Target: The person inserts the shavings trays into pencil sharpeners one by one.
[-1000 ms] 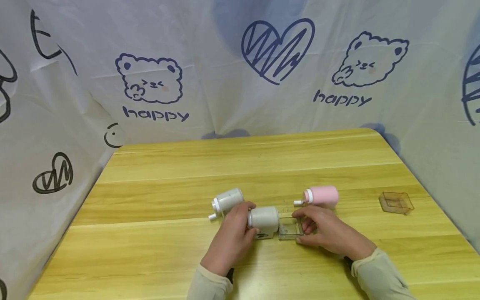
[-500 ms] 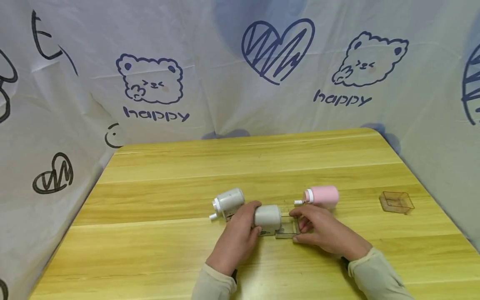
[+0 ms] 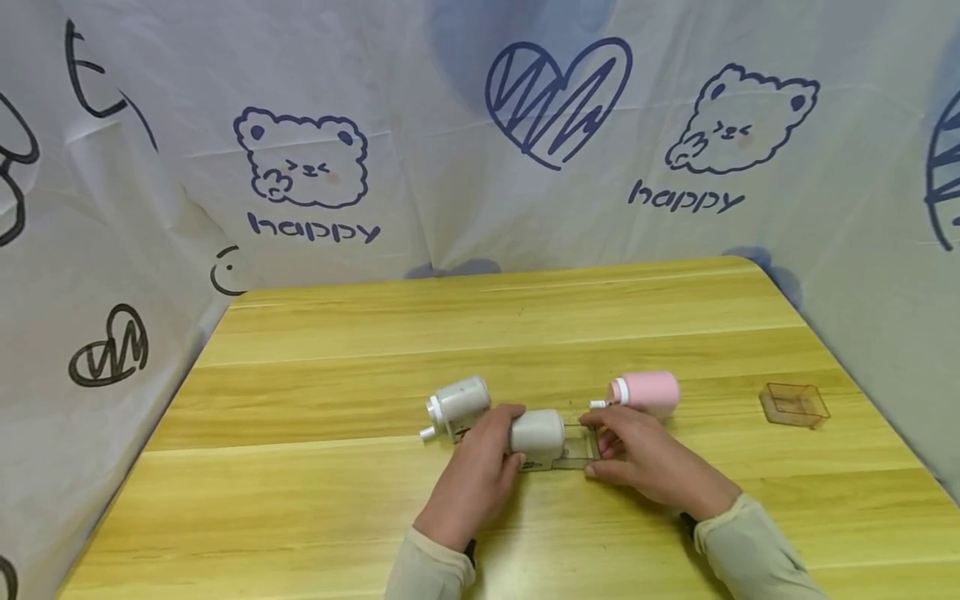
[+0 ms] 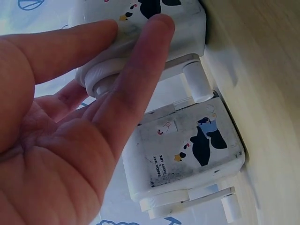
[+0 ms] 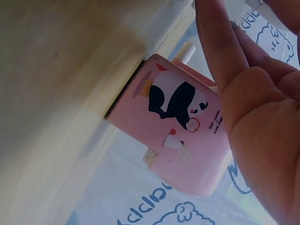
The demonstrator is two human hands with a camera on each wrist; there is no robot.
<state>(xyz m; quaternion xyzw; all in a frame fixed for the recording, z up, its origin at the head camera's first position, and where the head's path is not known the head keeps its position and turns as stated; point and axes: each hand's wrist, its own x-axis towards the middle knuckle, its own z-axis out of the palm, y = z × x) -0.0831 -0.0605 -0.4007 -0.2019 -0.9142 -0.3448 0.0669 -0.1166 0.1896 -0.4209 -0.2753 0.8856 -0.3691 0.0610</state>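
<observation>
My left hand grips a white crank-handled pencil sharpener lying near the middle of the table. In the left wrist view, its panda-printed side and white crank show beside the fingers. My right hand pinches the outer end of a clear shavings drawer, whose inner end meets the sharpener's right end. How far it reaches inside is hidden. A second white sharpener stands just behind the left hand, its crank to the left. Behind the right hand is a pink sharpener with a panda print.
An amber see-through drawer sits apart at the right of the wooden table. A white cloth printed with bears and hearts hangs behind the table and along its sides.
My left hand has shifted the held white sharpener slightly right. The clear drawer in my right hand has moved a little left and away from me, against the sharpener's end.
</observation>
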